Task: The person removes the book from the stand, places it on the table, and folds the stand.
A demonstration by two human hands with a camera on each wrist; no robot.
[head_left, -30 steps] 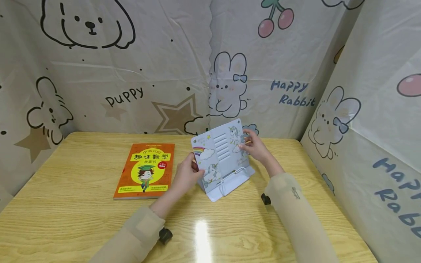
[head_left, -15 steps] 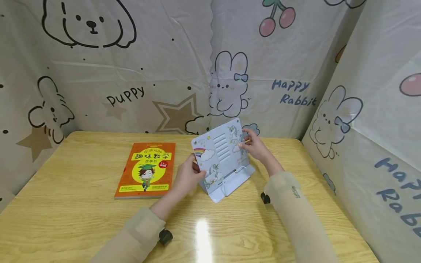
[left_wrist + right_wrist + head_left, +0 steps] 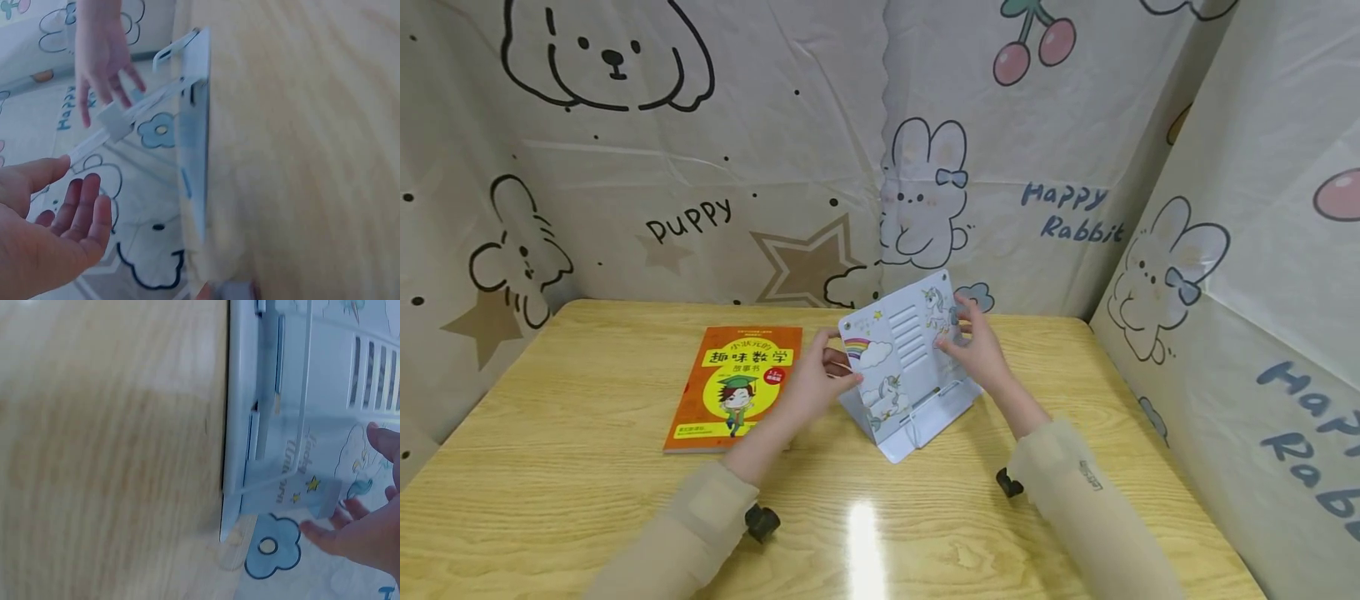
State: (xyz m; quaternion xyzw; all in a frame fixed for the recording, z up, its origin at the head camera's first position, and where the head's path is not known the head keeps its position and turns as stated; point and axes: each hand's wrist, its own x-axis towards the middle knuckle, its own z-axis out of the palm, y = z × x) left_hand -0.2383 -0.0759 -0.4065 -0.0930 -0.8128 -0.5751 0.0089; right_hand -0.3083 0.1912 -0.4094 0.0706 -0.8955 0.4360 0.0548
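Note:
A white book stand (image 3: 919,373) with unicorns, a rainbow and slots stands on the table, its panel leaning back above a front ledge with wire page holders. At its left edge is my left hand (image 3: 805,383). The left wrist view shows that thumb tip at the panel's edge (image 3: 87,145), while the other fingers hang loosely bent and apart from it. My right hand (image 3: 983,350) is at the opposite edge. Its thumb lies before the panel and its fingers spread loosely past the edge (image 3: 325,497); whether the thumb touches is unclear.
An orange book (image 3: 696,404) with a cartoon child on its cover lies flat left of the stand, partly behind my left forearm. The wooden table (image 3: 587,492) meets a printed cloth (image 3: 820,167) at the back and right.
Both hands have loosened from the stand's edges. My left hand has shifted slightly left and up, its fingers coming away from the panel. The stand stays in place.

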